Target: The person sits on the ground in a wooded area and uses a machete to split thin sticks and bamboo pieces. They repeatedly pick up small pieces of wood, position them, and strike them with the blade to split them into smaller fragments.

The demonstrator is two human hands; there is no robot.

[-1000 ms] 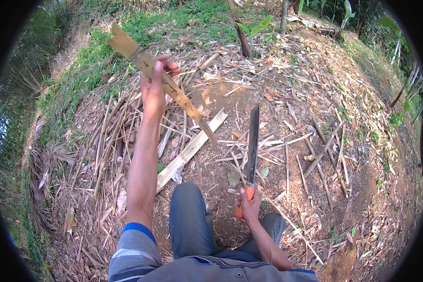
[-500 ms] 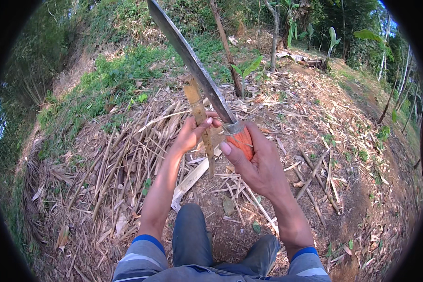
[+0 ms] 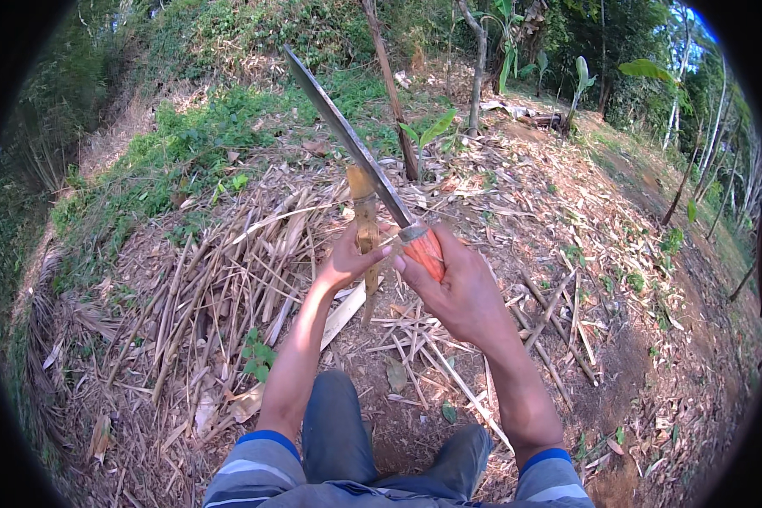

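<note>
My right hand point(image 3: 464, 292) is closed round the orange-red handle of a machete point(image 3: 354, 146). Its long dark blade slants up and to the left, away from me. In my left hand point(image 3: 347, 258) is a yellowish-brown piece of bamboo point(image 3: 365, 212), held nearly upright with its thumb side toward the machete handle. The bamboo's top end stands just left of the blade, and its lower end tapers to a point below my hand. Some of the left fingers are hidden behind the bamboo.
Several bamboo sticks lie in a heap point(image 3: 220, 271) to the left. A pale split strip point(image 3: 344, 315) rests on the ground between my arms. Crossed sticks point(image 3: 559, 317) lie at right. A thin leaning trunk point(image 3: 392, 85) and a green-leaved seedling point(image 3: 429, 131) stand ahead.
The machete has dropped lower, and its tip now shows fully within the picture. The bamboo is turned slightly in my left hand. The whole view has shifted a little.
</note>
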